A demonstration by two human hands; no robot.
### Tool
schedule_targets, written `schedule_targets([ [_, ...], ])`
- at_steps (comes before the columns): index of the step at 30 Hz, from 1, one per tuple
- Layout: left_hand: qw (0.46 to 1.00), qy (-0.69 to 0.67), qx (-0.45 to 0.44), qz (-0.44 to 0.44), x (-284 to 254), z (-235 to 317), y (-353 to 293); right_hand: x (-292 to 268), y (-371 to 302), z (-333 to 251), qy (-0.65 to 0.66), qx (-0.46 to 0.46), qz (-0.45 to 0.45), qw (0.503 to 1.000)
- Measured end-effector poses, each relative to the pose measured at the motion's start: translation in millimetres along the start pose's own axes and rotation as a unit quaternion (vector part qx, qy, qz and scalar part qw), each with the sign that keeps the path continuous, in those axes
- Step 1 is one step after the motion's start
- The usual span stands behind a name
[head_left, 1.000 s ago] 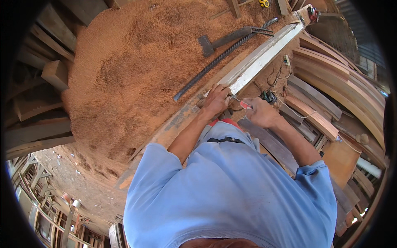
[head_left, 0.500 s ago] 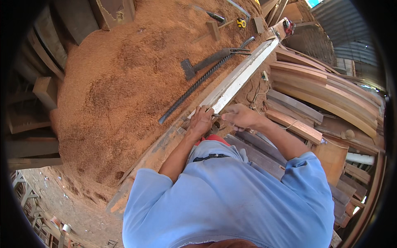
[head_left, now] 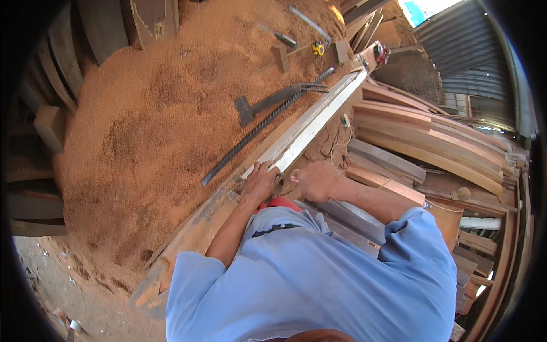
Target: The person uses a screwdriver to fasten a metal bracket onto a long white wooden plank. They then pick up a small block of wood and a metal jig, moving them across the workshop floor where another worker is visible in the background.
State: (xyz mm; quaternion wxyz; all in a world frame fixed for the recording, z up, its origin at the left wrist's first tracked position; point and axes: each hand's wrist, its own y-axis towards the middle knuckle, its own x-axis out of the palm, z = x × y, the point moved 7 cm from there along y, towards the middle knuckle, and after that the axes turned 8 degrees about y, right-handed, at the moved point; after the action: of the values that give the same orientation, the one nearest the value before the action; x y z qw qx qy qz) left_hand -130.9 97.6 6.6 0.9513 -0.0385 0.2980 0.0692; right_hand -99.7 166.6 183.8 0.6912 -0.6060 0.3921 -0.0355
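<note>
A long wooden beam (head_left: 310,126) with a white-painted edge runs from near my waist toward the far right. My left hand (head_left: 262,183) is closed over its near end, fingers bent across the wood. Just right of that end, my right hand (head_left: 320,181) is closed and slightly blurred by motion. Something small shows at its fingertips, too unclear to name. A gap separates the two hands. Left of the beam, a twisted metal bar (head_left: 256,134) and an adze-like tool (head_left: 265,102) with a broad dark blade lie on the sawdust.
Sawdust (head_left: 131,148) covers the left side. Farther off lie a yellow tape measure (head_left: 318,49), a dark pointed tool (head_left: 285,39) and a wood block (head_left: 280,58). Curved planks (head_left: 433,137) and boards are stacked at right. A red power tool (head_left: 380,53) stands by the beam's far end.
My right hand has pulled away from my left, widening the gap between them. My left hand stays on the beam's end. The whole view has shifted a little.
</note>
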Motion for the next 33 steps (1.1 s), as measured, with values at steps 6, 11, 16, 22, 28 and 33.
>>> schedule_targets([
  [6,0.999,0.003,0.025,0.036,-7,2,4,17,-1,6,-0.05,-0.026,0.063,0.996],
  [11,0.999,0.045,-0.004,0.02,2,-1,4,42,15,54,0.484,0.08,0.019,0.871],
  [16,0.998,0.055,-0.016,-0.01,-1,3,5,53,13,69,0.546,0.17,-0.026,0.82],
  [22,0.998,0.036,-0.007,0.055,12,-9,2,30,16,38,0.203,0.005,0.065,0.977],
  [28,1.0,0.01,-0.013,0.01,7,-9,1,17,1,18,0.089,0.016,0.015,0.996],
  [33,0.999,0.021,-0.001,0.031,-3,-2,3,6,1,16,0.016,-0.003,-0.003,1.0],
])
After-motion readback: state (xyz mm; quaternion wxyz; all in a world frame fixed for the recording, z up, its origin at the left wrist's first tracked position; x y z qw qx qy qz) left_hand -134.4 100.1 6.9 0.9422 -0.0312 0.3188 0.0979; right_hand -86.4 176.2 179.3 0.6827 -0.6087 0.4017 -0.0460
